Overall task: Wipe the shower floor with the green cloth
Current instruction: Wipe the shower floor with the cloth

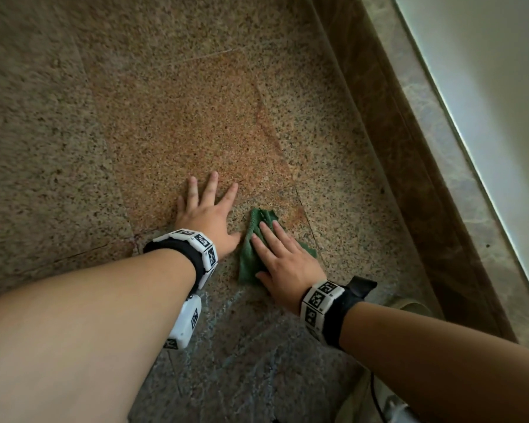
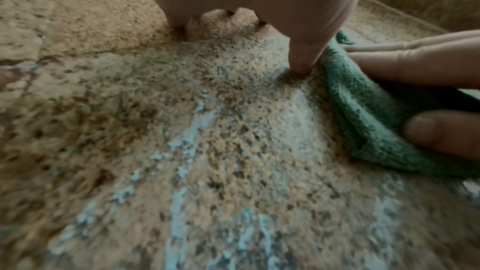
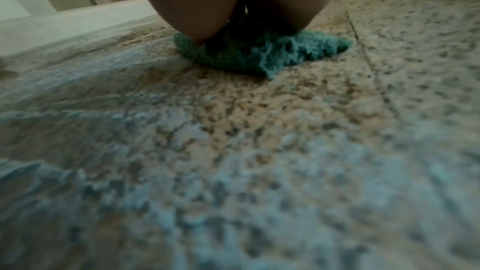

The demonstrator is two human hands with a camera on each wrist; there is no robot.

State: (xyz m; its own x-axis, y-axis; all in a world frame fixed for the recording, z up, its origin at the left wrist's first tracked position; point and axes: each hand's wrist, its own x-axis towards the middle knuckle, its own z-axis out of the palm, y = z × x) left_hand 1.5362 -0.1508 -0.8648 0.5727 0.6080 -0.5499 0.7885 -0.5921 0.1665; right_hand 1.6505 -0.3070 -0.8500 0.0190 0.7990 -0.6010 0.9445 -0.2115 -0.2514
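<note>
Two hands are down on the shower floor, and my right hand lies flat on the green cloth with its fingers straight and pressing, the thumb lying along the cloth's near edge rather than gripping. My left hand is spread wide on bare stone just beside the cloth, its thumb touching the cloth's left edge, holding nothing

Trouble I judge likely: the cloth is bunched and folded, so a flat press could let it roll or slide out from under my palm, leaving skin on wet stone. Pale bluish wet streaks sit on the near side of the cloth, and a braced hand could slip there. My left thumb crowds the cloth, so a stroke that way would run into it

Beyond the cloth and to its left the speckled stone lies open for long strokes. To the right of the cloth a grout line runs close by, then a short strip of floor, then the dark raised curb with the glass panel past it; strokes that way must stop short
</note>
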